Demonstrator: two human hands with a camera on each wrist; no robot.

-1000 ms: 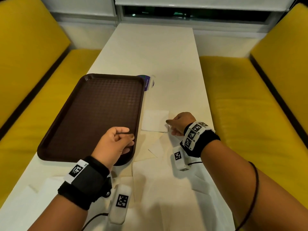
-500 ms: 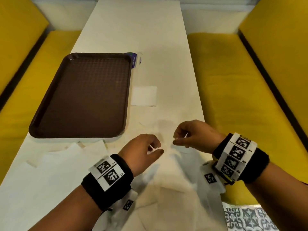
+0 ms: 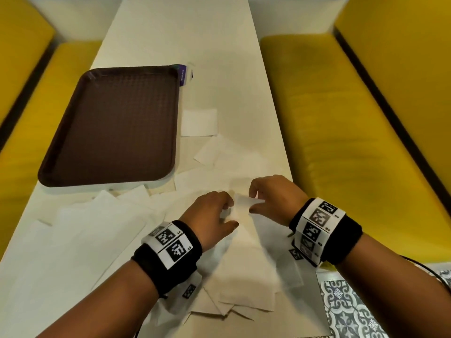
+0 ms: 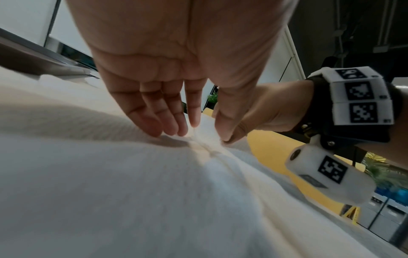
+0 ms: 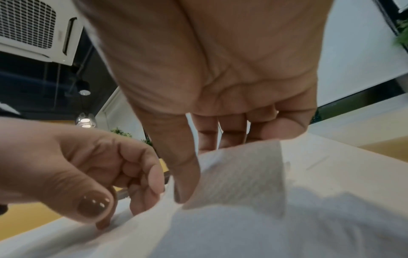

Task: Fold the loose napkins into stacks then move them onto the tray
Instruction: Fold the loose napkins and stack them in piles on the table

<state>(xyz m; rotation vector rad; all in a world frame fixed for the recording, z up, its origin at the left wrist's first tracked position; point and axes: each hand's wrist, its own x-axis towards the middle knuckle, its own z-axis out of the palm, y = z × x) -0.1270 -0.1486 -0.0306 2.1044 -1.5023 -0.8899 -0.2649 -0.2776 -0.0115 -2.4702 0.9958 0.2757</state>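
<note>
Both hands are down at the near end of the table (image 3: 185, 32), working the same sheet. The left hand (image 3: 210, 213) has its thumb and forefinger nipped on the near edge of a white napkin (image 3: 240, 204), the other fingertips (image 4: 154, 129) resting on the paper beside the pinch. The right hand (image 3: 273, 196) is just beside it, thumb (image 5: 183, 174) under a raised flap of that napkin and fingers behind it, so the corner stands up off the pile between the two hands (the wrist view shows the flap curling over the thumb).

Under and around them lies a loose spread of napkins (image 3: 97, 230), overlapping at all angles and running to the table's near edge. One folded napkin (image 3: 199, 123) sits flat on its own, further up the table, just beside the right rim of the tray (image 3: 170, 132). The tray is brown and textured, lying on the left half of the table, its near edge touching the scattered sheets. A small purple packet (image 3: 183, 74) peeks out at its far right corner. Yellow bench seats (image 3: 341, 118) flank the table.
</note>
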